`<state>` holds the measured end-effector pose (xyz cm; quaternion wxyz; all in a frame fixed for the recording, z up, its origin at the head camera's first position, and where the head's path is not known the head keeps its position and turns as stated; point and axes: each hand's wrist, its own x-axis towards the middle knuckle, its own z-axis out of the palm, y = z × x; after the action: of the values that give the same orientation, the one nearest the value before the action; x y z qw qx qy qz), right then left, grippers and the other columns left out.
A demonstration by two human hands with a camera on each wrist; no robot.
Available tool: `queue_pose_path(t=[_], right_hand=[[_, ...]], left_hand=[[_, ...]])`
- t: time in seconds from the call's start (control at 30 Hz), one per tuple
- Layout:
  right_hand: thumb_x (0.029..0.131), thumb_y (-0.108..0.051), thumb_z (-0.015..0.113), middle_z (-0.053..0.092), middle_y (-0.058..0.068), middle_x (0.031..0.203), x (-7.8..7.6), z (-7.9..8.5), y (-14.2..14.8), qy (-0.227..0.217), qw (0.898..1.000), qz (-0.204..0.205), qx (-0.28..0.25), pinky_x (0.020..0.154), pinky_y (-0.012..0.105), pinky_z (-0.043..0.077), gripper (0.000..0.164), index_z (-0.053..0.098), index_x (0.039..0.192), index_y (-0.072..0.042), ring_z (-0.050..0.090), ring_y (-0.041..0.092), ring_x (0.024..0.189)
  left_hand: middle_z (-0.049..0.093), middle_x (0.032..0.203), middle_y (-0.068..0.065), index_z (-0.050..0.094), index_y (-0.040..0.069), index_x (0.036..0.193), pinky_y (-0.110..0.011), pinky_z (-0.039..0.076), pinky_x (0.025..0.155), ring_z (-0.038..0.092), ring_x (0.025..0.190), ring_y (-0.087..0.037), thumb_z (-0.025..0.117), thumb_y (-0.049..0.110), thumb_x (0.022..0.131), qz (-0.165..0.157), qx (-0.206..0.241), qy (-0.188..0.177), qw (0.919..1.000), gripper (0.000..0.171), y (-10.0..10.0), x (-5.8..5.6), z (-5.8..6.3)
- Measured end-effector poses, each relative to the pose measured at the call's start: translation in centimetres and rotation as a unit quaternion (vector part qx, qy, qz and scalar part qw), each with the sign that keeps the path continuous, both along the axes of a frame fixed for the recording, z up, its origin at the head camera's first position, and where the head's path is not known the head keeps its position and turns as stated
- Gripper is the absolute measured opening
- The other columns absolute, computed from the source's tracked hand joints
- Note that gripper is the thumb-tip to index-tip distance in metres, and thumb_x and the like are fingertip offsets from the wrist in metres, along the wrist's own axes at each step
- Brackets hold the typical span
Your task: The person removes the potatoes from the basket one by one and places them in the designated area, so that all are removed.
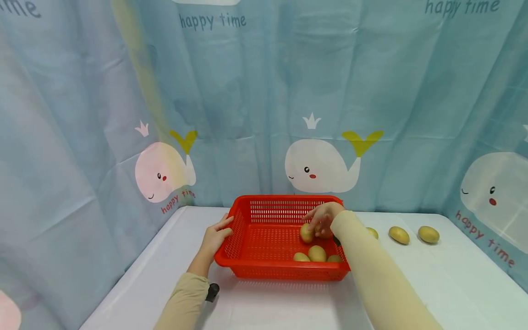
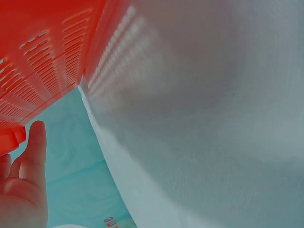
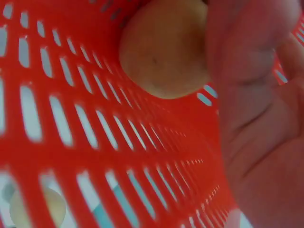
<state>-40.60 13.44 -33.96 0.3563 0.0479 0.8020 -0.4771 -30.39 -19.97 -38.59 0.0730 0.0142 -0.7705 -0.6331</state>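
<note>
A red plastic basket [image 1: 268, 263] with slotted walls sits on the white table. My left hand [image 1: 214, 237] rests at its left rim; in the left wrist view one finger [image 2: 36, 147] extends straight outside the basket wall. Inside the right part, my right hand [image 1: 324, 218] reaches down over a potato [image 1: 306, 233], its loosely bent fingers right beside it. In the right wrist view this potato [image 3: 164, 50] lies against the slotted wall, partly covered by the hand. Several potatoes, including a rounder potato [image 1: 317, 253], lie along the front wall.
Right of the basket, a potato [image 1: 398, 235], another potato [image 1: 429, 234] and one partly hidden by the sleeve [image 1: 372, 232] lie on the table [image 1: 445, 275]. A blue curtain [image 1: 255, 114] with whale prints hangs behind and at both sides.
</note>
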Motion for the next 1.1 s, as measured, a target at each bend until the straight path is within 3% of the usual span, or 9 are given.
queue_pose_path(t=[0.2,0.4,0.67,0.9,1.1], right_hand=[[0.085,0.003,0.066,0.062,0.019,0.112,0.0,-1.0,-0.5,0.013,0.999,-0.022,-0.028,0.061,0.024,0.054,0.058,0.051,0.14,-0.004,0.067,0.021,0.061],[0.084,0.004,0.067,0.068,0.019,0.097,-0.2,-1.8,-1.2,0.015,0.999,-0.038,-0.03,0.06,0.024,0.054,0.052,0.055,0.135,-0.001,0.067,0.02,0.057],[0.083,0.003,0.07,0.062,0.018,0.105,-0.1,-2.0,-1.9,0.058,0.998,0.022,0.019,0.054,0.019,0.048,0.053,0.052,0.133,0.003,0.053,0.011,0.05],[0.082,-0.004,0.073,0.058,0.014,0.1,-0.3,-1.9,-1.9,0.102,0.992,0.051,0.047,0.054,0.02,0.043,0.032,0.063,0.111,0.004,0.046,0.013,0.056],[0.081,-0.007,0.074,0.055,0.008,0.084,-0.2,-1.8,-2.0,0.103,0.991,0.068,0.059,0.055,0.022,0.041,0.016,0.067,0.093,0.001,0.045,0.016,0.062]], left_hand=[[0.031,0.154,-0.01,0.048,0.0,0.141,-0.05,0.034,0.107,0.023,0.143,-0.035,0.049,0.002,0.089,-0.002,0.01,0.005,0.9999,0.052,0.2,0.2,0.0],[0.033,0.153,-0.01,0.049,0.0,0.14,-0.05,0.034,0.107,0.023,0.143,-0.035,0.049,0.001,0.089,0.003,0.012,0.002,0.9999,0.052,0.2,0.2,-0.1],[0.031,0.154,-0.011,0.048,-0.002,0.14,-0.049,0.033,0.107,0.021,0.144,-0.036,0.05,-0.001,0.088,-0.008,0.021,-0.012,0.9997,0.052,0.0,-0.3,0.0],[0.032,0.154,-0.008,0.049,0.001,0.14,-0.048,0.033,0.107,0.022,0.144,-0.034,0.049,0.001,0.088,-0.003,0.011,-0.007,0.9999,0.052,0.1,-0.2,0.0],[0.032,0.155,-0.006,0.049,0.003,0.142,-0.048,0.039,0.103,0.024,0.143,-0.034,0.049,0.003,0.089,0.002,0.004,-0.01,0.9999,0.052,0.0,-0.2,-0.1]])
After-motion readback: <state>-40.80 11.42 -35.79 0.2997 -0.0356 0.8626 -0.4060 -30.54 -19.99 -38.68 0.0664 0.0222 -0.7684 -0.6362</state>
